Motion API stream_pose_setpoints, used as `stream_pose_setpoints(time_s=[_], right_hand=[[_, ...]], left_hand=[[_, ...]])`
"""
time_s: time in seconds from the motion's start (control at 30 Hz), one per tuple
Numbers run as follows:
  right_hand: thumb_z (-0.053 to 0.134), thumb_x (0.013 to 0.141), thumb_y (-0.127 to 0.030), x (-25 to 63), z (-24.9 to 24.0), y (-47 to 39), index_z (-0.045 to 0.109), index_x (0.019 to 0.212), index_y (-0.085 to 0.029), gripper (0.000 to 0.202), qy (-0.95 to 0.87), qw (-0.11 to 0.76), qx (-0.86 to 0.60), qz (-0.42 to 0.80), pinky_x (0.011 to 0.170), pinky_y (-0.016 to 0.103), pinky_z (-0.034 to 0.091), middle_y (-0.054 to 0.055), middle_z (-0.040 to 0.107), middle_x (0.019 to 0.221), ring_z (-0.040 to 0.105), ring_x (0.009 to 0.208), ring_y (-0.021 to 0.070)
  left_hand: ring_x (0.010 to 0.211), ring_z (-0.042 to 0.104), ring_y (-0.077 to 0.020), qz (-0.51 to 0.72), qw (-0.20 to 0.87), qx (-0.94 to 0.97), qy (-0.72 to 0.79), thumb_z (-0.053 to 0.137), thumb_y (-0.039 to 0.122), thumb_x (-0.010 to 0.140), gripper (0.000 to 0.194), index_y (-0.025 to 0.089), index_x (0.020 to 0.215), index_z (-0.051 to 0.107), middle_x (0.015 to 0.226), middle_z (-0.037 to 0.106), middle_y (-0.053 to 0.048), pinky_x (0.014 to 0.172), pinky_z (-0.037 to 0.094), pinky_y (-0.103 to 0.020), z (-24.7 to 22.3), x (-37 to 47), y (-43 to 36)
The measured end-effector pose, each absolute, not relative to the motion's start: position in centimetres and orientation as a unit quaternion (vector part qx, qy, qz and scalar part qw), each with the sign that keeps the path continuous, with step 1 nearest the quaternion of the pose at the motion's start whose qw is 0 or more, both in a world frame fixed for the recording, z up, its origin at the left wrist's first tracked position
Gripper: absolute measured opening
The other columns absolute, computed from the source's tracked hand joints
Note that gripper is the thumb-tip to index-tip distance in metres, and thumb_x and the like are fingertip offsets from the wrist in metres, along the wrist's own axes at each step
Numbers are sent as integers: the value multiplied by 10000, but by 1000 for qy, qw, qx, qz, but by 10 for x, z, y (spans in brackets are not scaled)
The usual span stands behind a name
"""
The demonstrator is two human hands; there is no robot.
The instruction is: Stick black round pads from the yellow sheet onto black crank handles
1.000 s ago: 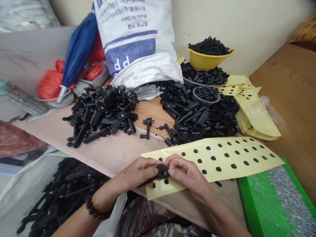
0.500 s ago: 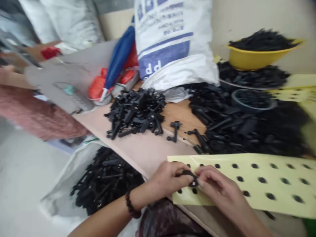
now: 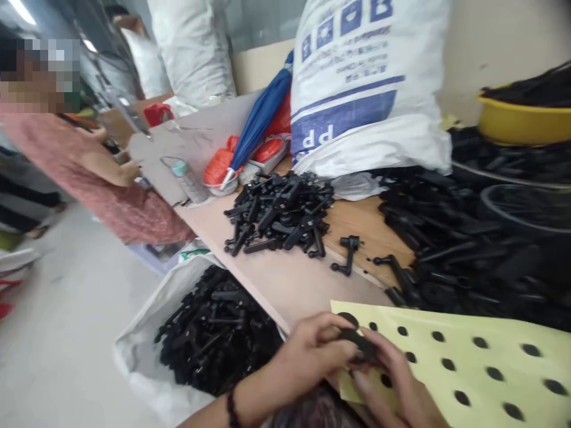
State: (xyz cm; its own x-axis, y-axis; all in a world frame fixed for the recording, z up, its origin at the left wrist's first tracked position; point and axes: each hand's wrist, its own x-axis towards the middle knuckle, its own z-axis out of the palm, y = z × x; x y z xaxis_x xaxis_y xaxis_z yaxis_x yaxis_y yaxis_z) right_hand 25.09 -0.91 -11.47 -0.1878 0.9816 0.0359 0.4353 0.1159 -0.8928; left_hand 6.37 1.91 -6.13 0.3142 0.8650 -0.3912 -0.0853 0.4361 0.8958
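Observation:
My left hand [image 3: 307, 352] is closed on a small black plastic part [image 3: 363, 346], thumb and fingers pinching it above the sheet. Opposite it, my right hand [image 3: 399, 380] also has its fingers around the same part, so much of its shape is hidden. Beneath both hands lies a yellow sheet [image 3: 479, 371] carrying rows of black oval pads [image 3: 495, 374]. A single black crank-shaped lever [image 3: 350, 255] rests on the table beyond my hands. Farther back is a pile of similar black levers [image 3: 281, 214].
Left of the table, an open white sack [image 3: 138, 345] holds many black parts. More black parts [image 3: 464, 249] are heaped at right, near a yellow basin [image 3: 526, 122]. A printed white bag [image 3: 370, 89], a blue umbrella [image 3: 263, 110] and a bottle [image 3: 190, 181] stand behind. A person [image 3: 102, 160] works at left.
The view has swung left, bringing more of the other person into sight. Both my hands still hold the black part, with the right hand's fingers now wrapped around it from below.

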Motion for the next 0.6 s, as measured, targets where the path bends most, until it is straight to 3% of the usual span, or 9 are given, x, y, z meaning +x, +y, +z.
stream_pose_setpoints(time_s=[0.03,0.1,0.13,0.2,0.27,0.33,0.43,0.5,0.6], right_hand=[[518,881,-390,248,-109,-7,459,1310,-243,458,-675,353,-517,392,765,298,552,85,678,1088,671,928,229],[522,889,-336,250,-97,1,477,1276,-232,403,-698,340,-483,404,774,295,534,78,673,1022,656,892,209],[502,903,-320,254,-91,7,533,1184,-228,297,-697,340,-484,406,741,288,527,72,666,967,648,849,202],[449,931,-303,264,-82,17,585,974,-221,165,-697,331,-493,402,691,287,507,66,639,889,628,804,200],[407,947,-281,269,-76,24,569,865,-219,192,-708,316,-500,385,691,301,490,65,615,865,614,809,205],[388,948,-242,266,-73,27,556,852,-221,195,-734,295,-494,360,707,317,485,67,605,874,604,826,209],[376,931,-187,253,-75,32,554,911,-219,182,-771,271,-499,289,720,339,490,82,606,908,601,843,219],[368,923,-169,245,-83,36,562,959,-209,201,-790,253,-511,226,730,348,499,98,615,939,612,856,227],[370,907,-172,240,-104,35,596,938,-199,229,-820,238,-508,110,691,362,516,116,650,915,643,804,243]], left_hand=[[597,545,-115,320,663,446,509,619,507,738,477,156,1061,615,862,674,-50,494,414,-198,-52,45,17],[700,598,-167,250,481,576,612,575,495,789,394,193,1030,648,878,703,-42,606,467,-243,-35,-6,14],[798,619,-200,208,356,632,656,585,506,786,400,227,1065,652,959,710,-31,705,481,-281,-29,-34,13],[745,624,-228,144,66,663,732,474,630,788,517,256,1104,642,906,712,-12,686,475,-343,-24,-82,12],[792,626,-254,109,-77,676,725,362,653,834,575,246,1162,601,935,697,-13,731,479,-400,-24,-102,11],[867,629,-247,143,-85,736,656,366,573,885,481,237,1132,605,1020,683,-19,797,490,-399,-29,-88,12],[1036,596,-220,217,-1,842,494,460,312,917,260,197,1089,615,1176,628,-71,881,486,-327,-43,-28,23],[1098,559,-227,210,39,874,436,451,172,898,245,189,1073,621,1199,610,-98,914,469,-338,-55,12,33],[1034,565,-233,177,66,892,411,496,178,882,193,177,1028,622,1102,631,-105,855,468,-347,-73,48,39]])
